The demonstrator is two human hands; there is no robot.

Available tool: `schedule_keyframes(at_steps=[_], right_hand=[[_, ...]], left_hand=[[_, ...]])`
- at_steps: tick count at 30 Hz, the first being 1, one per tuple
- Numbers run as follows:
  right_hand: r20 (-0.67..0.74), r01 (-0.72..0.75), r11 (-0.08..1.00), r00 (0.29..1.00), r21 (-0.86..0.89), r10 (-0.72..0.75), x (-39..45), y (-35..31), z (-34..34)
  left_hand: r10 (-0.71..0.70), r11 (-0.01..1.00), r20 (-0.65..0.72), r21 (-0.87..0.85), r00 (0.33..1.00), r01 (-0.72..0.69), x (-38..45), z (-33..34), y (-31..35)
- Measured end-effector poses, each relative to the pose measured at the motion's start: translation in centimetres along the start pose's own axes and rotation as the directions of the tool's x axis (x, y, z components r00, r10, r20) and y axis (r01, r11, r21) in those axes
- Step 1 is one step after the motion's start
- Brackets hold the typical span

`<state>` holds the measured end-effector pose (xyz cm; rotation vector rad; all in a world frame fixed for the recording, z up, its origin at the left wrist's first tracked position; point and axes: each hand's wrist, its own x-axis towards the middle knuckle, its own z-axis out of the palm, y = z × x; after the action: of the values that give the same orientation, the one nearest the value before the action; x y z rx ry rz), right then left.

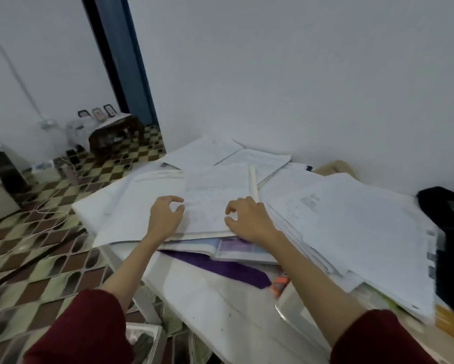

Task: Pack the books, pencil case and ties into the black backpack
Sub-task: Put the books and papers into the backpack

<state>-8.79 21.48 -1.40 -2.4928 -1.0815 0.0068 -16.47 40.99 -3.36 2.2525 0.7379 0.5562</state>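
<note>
White books and loose papers (212, 203) sprawl in overlapping stacks across the table; a purple tie (228, 269) lies flat beneath them at the near edge; the black backpack (446, 232) sits at far right.

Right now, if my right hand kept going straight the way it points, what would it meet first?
Probably the loose handwritten sheet under your right hand, whose curled fingers point forward-left toward your left hand. How far above the paper it is, I cannot tell.

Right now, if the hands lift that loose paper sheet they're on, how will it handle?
Probably floppy: the sheet looks thin and unbound. Likely light, and may slide off the stack, since it lies loose on other papers. The white tube resting on it could roll off.
</note>
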Motion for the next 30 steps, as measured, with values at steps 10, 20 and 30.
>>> schedule_keyframes(at_steps=[10,20,30], right_hand=[[0.13,-0.086,0.99,0.986,-0.109,0.1,9.1,-2.3,5.0],[0.164,-0.048,0.988,0.986,0.149,0.023,13.0,-5.9,7.5],[0.176,-0.264,0.445,0.957,0.856,0.23,13.6,-5.1,-2.0]], left_hand=[[-0.446,0.865,0.082,0.296,0.891,0.405,9.7,-5.2,-10.9],[-0.516,0.833,0.093,-0.178,0.852,0.524,12.0,-10.8,-8.0],[0.095,0.74,0.652,-0.552,0.752,0.385,12.2,-10.7,3.8]])
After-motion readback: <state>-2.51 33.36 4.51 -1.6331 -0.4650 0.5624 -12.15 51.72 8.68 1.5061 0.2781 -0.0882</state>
